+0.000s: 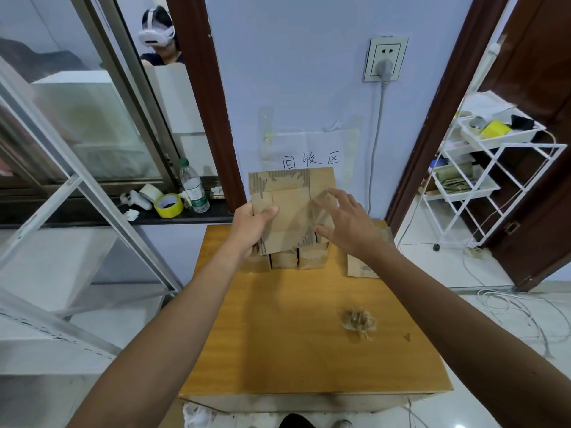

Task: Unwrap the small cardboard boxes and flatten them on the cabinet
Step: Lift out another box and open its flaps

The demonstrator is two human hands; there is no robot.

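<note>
I hold an opened, flattened brown cardboard box (290, 208) upright above the far end of the wooden cabinet (296, 332). My left hand (253, 222) grips its left edge, thumb on the front. My right hand (343, 220) is at its right side with fingers spread, touching a piece of clear tape or wrap (321, 208) on the cardboard. Under the held piece stand several small cardboard boxes (292, 257) in a row at the cabinet's back. Another flat cardboard piece (361, 267) lies at the back right, partly hidden by my right forearm.
A crumpled ball of tape (358, 322) lies on the cabinet's right side. On the window ledge to the left are a yellow tape roll (168, 205) and a plastic bottle (194, 186). A white wire rack (488, 168) stands to the right, and cables (519, 307) lie on the floor.
</note>
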